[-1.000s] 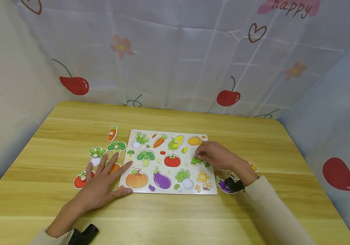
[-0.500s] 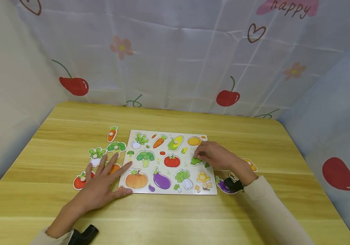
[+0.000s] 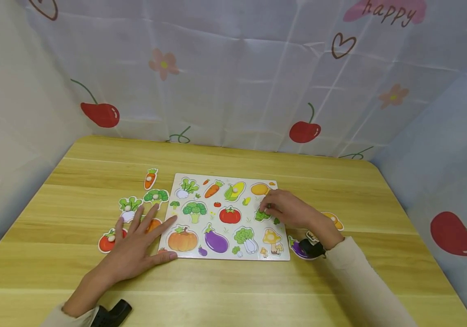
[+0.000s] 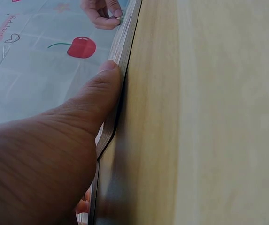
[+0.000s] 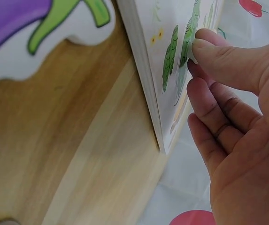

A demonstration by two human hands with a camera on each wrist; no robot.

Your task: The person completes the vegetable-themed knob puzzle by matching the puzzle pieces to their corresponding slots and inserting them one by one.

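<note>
A white vegetable puzzle board point(image 3: 201, 229) lies on the table. My left hand point(image 3: 131, 250) is spread at its left side, thumb along the front edge; the left wrist view shows the thumb point(image 4: 94, 96) against that edge. Curled over the board's right side, my right hand point(image 3: 288, 208) pinches the small knob of a green vegetable puzzle piece point(image 3: 262, 215) between thumb and finger. The piece point(image 5: 187, 42) sits at the board's surface; whether it lies fully in its recess I cannot tell. A knobbed corn piece point(image 3: 235, 190) lies in the board.
Left of the board lie carrot point(image 3: 150, 180), broccoli point(image 3: 156, 195), radish point(image 3: 127, 213) and tomato point(image 3: 106, 244) pieces, with an orange piece point(image 3: 154, 224) partly under my left fingers. Beneath my right wrist are an eggplant piece point(image 3: 295, 245) and a yellow piece point(image 3: 335, 220). A printed curtain point(image 3: 233, 91) hangs behind.
</note>
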